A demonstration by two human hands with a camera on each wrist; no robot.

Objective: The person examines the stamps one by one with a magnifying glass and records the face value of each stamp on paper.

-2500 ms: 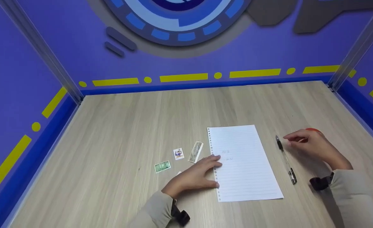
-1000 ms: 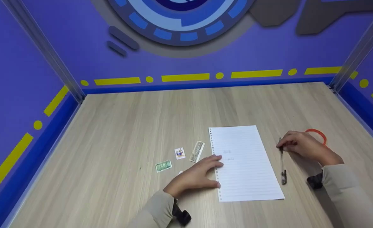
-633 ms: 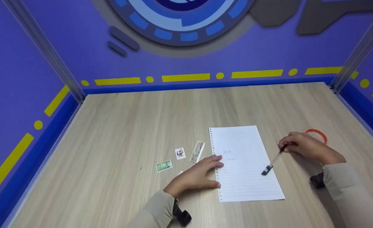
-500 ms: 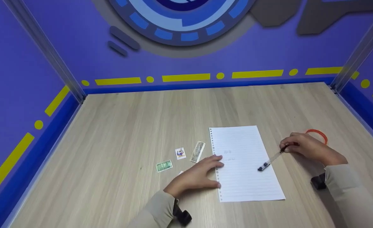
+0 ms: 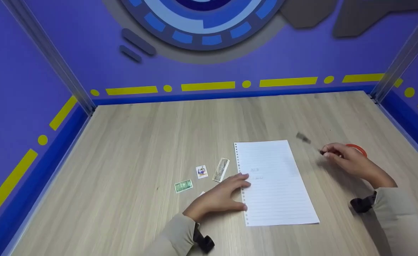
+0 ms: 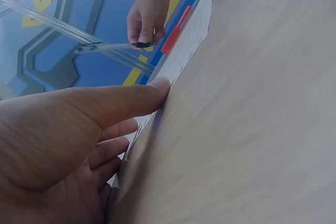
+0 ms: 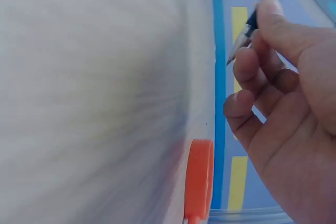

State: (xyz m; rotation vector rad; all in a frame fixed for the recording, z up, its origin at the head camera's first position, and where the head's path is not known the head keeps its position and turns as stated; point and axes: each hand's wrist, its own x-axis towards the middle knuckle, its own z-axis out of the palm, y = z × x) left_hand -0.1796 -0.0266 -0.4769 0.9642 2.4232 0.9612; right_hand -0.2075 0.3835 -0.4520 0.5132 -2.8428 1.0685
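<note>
Pen (image 7: 252, 21), one, pinched by the right hand (image 5: 351, 161), slants lengthwise, rear toward the worktop's (image 5: 152, 138) back edge; left hand (image 5: 221, 196), spread, touches one sheet (image 5: 276, 193).

The head view is bright and mostly sharp, with soft shadows on the counter (image 5: 141, 142) by the right hand (image 5: 352, 162). The far end of the pen (image 5: 303, 138) is smeary. Both wrist views look milky and fuzzy. In the left one, a grey shadow lies beside the left hand (image 6: 63, 140).
</note>
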